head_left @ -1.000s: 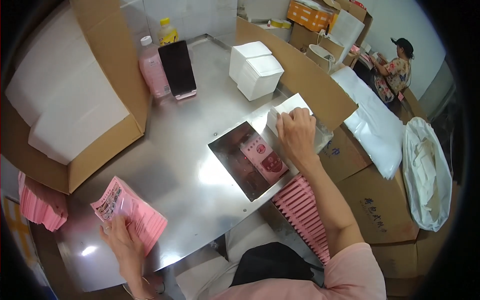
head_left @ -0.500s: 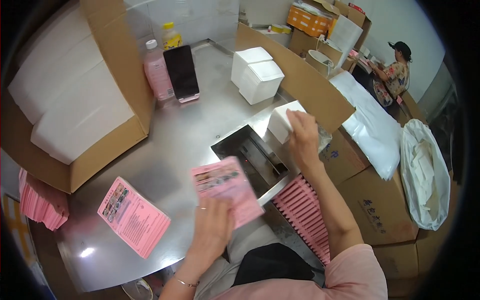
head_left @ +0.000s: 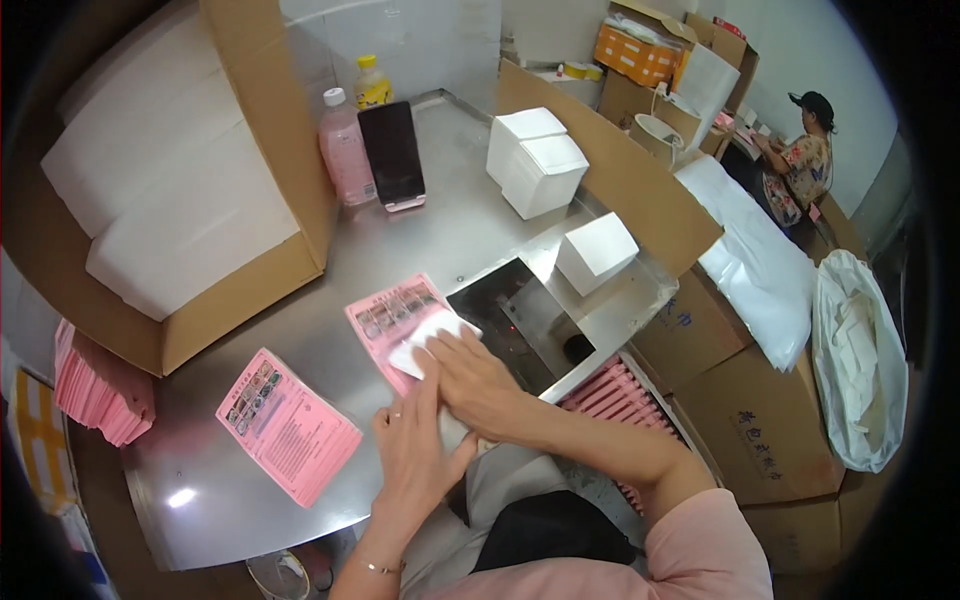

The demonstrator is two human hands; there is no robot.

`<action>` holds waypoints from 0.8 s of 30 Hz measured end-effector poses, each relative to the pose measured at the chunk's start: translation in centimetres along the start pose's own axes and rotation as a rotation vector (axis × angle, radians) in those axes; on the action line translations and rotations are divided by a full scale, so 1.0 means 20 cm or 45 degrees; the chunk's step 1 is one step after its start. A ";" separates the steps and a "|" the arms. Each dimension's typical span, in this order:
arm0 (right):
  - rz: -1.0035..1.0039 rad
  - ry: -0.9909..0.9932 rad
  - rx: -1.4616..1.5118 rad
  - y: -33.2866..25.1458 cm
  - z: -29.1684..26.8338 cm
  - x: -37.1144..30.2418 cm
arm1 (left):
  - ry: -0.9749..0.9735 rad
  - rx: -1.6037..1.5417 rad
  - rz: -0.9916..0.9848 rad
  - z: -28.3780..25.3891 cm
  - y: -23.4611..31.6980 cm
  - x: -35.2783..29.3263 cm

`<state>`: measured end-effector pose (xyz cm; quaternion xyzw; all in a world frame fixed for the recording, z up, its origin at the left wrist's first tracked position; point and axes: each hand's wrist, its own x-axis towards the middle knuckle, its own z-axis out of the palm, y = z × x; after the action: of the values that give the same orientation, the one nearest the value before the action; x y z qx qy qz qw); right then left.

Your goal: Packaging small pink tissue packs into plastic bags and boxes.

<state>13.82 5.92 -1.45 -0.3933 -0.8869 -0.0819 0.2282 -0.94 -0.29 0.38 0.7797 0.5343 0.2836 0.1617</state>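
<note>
A pink printed paper packet (head_left: pixel 385 318) lies slanted at the left of the table slot, its lower end covered by my hands. On top of it is a folded white paper napkin (head_left: pixel 428 338). My right hand (head_left: pixel 480 385) reaches across and holds the napkin against the packet with its fingers. My left hand (head_left: pixel 415 445) is at the packet's lower end, fingers closed on it and partly behind my right hand, thumb out to the side. A stack of similar pink packets (head_left: pixel 290 425) rests to the left. One white napkin stack (head_left: pixel 597 252) sits beyond the slot.
A taller napkin stack (head_left: pixel 538 165) stands farther back, near a cardboard flap (head_left: pixel 610 150). A phone (head_left: pixel 392 155) leans by a pink bottle (head_left: pixel 345 150). At left is a large carton (head_left: pixel 240 90) of white stacks. Pink packets (head_left: pixel 615 395) fill a box below the slot. Another person works far right.
My right hand has come from the napkin stack at right to the pink packet, bringing a white napkin onto it. The packet has shifted up and left, with my left hand still at it.
</note>
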 end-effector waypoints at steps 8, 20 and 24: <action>0.322 0.118 0.769 0.01 -0.18 -0.13 | 0.194 0.316 -0.049 -0.06 -0.10 -0.01; -0.087 0.036 0.252 -0.07 0.11 0.03 | 0.202 0.355 -0.156 0.04 -0.11 0.09; -0.042 0.456 0.067 0.17 -0.13 -0.10 | 0.191 0.553 0.107 0.02 -0.10 0.05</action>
<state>18.28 6.06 -0.20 -0.3516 -0.8403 -0.1311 0.3913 -1.92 1.51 -0.82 0.7946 0.5602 0.2257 -0.0619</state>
